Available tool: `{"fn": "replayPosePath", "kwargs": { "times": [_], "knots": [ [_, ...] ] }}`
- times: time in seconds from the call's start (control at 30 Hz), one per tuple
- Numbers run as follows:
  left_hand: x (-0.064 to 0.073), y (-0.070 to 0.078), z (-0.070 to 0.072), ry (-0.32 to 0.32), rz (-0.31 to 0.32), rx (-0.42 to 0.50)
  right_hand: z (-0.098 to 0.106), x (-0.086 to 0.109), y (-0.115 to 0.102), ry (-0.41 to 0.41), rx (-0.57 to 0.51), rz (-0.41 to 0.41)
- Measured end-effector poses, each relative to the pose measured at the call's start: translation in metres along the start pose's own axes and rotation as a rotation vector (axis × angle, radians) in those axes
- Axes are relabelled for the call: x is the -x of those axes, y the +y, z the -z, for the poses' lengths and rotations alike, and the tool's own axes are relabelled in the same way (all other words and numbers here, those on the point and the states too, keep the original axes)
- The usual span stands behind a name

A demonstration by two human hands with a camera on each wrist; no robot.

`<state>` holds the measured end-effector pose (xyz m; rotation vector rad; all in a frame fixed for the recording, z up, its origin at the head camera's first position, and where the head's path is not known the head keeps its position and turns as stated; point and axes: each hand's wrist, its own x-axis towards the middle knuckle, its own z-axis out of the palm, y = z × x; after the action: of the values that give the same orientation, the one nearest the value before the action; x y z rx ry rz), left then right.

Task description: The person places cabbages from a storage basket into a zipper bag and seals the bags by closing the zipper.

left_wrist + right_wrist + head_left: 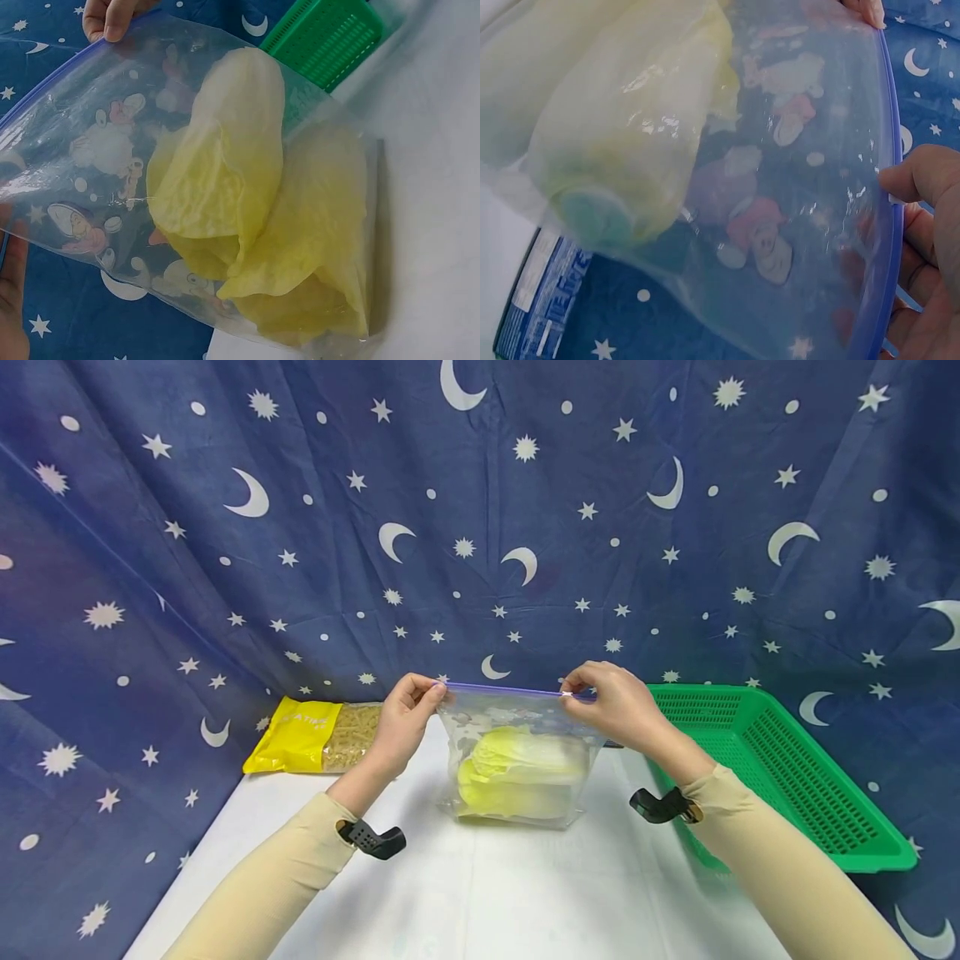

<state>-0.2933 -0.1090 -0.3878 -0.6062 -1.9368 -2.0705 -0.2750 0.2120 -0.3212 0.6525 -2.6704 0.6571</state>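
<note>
A clear zip bag with a purple zip strip stands upright on the table, holding two pale yellow-white napa cabbage pieces. My left hand pinches the bag's top left corner between thumb and fingers. Toward the right end of the strip, my right hand pinches the zip at a small white slider, thumb on one side and fingers behind. Cartoon figures are printed on the bag's upper part. The left wrist view shows both cabbage pieces lying side by side low in the bag.
A yellow pasta bag lies at the back left, partly behind my left hand. On the right is a green plastic basket, near my right forearm. A blue and white box sits behind the bag. A starry blue curtain hangs behind the white table.
</note>
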Motion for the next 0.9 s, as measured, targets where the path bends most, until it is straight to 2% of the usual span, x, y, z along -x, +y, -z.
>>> {"fn": "replayPosePath", "kwargs": {
  "times": [0.9],
  "knots": [
    [0.001, -0.002, 0.007, 0.018, 0.015, 0.006, 0.024, 0.035, 0.034, -0.015, 0.036, -0.113]
  ]
}}
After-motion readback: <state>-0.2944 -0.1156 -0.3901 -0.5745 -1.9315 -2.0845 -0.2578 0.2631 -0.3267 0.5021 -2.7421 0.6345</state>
